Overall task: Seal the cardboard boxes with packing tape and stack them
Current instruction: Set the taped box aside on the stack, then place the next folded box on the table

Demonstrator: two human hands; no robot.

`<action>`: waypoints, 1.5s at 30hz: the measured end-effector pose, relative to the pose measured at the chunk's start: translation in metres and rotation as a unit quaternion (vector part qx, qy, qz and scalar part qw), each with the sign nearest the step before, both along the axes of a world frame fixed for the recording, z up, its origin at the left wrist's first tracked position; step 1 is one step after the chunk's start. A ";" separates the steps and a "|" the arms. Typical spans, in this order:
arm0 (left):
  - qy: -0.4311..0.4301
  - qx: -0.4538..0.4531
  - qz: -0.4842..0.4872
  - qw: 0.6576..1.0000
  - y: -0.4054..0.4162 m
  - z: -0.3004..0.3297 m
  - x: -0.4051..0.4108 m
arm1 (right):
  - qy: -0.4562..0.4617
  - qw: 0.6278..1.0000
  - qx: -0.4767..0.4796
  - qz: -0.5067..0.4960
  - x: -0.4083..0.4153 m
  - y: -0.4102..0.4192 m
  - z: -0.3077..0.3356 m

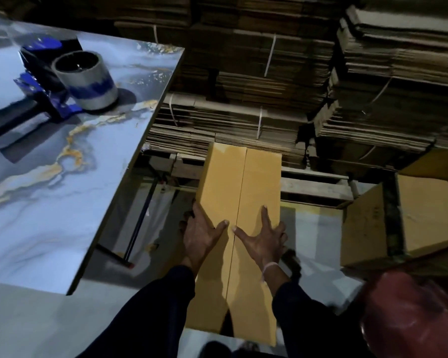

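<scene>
A long yellow-brown cardboard box is held in front of me, beside the table, its two top flaps meeting along a bare centre seam. My left hand grips its left edge, thumb on top and fingers curled down the side. My right hand lies on the right flap with spread fingers, the outer ones curling over the right edge. A blue tape dispenser with a roll of tape lies on the marble-patterned table at upper left.
A taped cardboard box sits at right on the floor. Bundles of flattened cardboard fill the back wall. A blurred red object is at lower right. The table's black leg frame stands just left of the held box.
</scene>
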State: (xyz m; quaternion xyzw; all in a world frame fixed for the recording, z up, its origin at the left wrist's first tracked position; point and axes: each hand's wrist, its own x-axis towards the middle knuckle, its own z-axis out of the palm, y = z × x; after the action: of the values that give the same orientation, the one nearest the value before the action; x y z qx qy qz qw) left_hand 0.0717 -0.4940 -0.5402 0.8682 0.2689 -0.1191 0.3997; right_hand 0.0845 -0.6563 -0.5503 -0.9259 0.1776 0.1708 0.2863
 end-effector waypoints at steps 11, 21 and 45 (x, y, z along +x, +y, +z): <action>-0.048 0.099 -0.069 0.992 -0.025 0.269 0.003 | -0.074 0.995 0.001 -0.062 -0.012 -0.033 0.268; -0.140 0.130 -0.051 0.980 -0.020 0.486 0.008 | -0.170 0.985 0.009 -0.013 -0.005 -0.038 0.497; -0.179 0.217 0.058 0.958 0.390 0.585 -0.066 | -0.229 0.966 0.043 0.114 -0.033 0.375 0.585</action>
State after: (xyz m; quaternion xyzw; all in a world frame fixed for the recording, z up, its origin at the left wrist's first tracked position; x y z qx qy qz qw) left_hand 0.0056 -0.1040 0.0446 0.9239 0.2623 0.1230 0.2500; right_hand 0.0519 -0.2809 0.0344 -0.9413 -0.0066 -0.0074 0.3373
